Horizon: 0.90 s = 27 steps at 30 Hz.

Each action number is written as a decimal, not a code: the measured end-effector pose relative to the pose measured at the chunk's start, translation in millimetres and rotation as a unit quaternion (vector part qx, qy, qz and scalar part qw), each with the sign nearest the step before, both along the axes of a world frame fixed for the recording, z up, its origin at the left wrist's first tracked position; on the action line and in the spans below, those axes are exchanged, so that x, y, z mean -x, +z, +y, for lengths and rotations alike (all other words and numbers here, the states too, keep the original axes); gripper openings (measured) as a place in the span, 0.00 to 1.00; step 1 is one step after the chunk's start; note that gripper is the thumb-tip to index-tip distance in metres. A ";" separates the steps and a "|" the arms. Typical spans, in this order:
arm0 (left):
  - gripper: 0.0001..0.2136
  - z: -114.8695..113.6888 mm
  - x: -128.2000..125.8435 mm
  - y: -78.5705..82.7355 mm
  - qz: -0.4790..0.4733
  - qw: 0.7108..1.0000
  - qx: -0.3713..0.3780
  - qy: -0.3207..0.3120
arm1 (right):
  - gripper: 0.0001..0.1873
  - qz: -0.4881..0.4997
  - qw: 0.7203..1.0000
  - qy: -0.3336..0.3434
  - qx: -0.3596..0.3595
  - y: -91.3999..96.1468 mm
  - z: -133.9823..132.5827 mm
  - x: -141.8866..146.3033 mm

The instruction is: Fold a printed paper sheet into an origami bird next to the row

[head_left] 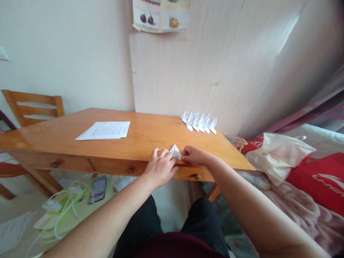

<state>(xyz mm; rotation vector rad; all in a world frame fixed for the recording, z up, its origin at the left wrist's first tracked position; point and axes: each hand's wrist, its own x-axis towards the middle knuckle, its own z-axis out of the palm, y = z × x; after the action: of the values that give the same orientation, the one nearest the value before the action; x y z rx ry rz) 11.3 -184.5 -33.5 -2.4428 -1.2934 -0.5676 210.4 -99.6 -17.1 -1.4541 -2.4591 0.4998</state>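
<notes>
A small piece of white folded paper, pointed at the top, lies at the front edge of the wooden table. My left hand holds its left side, the outer fingers spread over the tabletop and the thumb and forefinger close together at the paper's lower edge. At the lower right corner, my right hand has curled fingers pinching the paper. My fingers hide part of its lower edge. Farther back on the right stand several folded paper pieces with pointed tips, in close rows.
Printed paper sheets lie on the table's left half. A wooden chair stands at the left end. Below are a green stool with white cables and a phone. A white bag and red bags sit at right.
</notes>
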 end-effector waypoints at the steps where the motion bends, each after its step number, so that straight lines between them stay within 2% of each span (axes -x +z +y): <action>1: 0.15 -0.4 0.5 -0.6 -0.001 1.000 0.001 0.000 | 0.05 0.004 1.000 -0.004 -0.003 1.2 -2.2 -0.4; 7: 0.17 0.0 0.4 -3.6 -0.006 1.000 0.006 0.004 | 0.09 0.024 0.998 -0.035 -0.037 0.4 -14.7 -3.9; 11: 0.16 0.8 -1.2 -4.5 -0.020 1.000 0.006 0.003 | 0.15 0.030 0.995 -0.048 -0.085 -6.3 -34.9 -3.2; 14: 0.14 0.9 -2.4 -5.0 -0.026 1.000 0.007 0.003 | 0.16 -0.043 0.990 -0.010 -0.137 -9.4 -57.2 1.5; 18: 0.15 -0.7 -4.8 -6.2 -0.024 1.000 0.008 0.004 | 0.18 -0.151 0.977 -0.037 -0.150 -7.6 -79.4 10.8; 23: 0.19 -5.4 -7.9 -10.3 -0.025 1.000 0.011 0.012 | 0.20 -0.215 0.964 -0.064 -0.143 -6.0 -87.2 20.9; 27: 0.22 -7.5 -7.8 -13.0 -0.036 0.999 0.003 0.024 | 0.18 -0.227 0.960 -0.076 -0.147 -8.5 -88.2 24.6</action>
<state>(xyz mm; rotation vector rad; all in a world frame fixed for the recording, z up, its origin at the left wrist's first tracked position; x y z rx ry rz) 19.0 -191.9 -46.4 -2.4085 -1.3808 -0.6460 185.8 -187.8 -25.7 -1.7568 -2.5661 -0.2569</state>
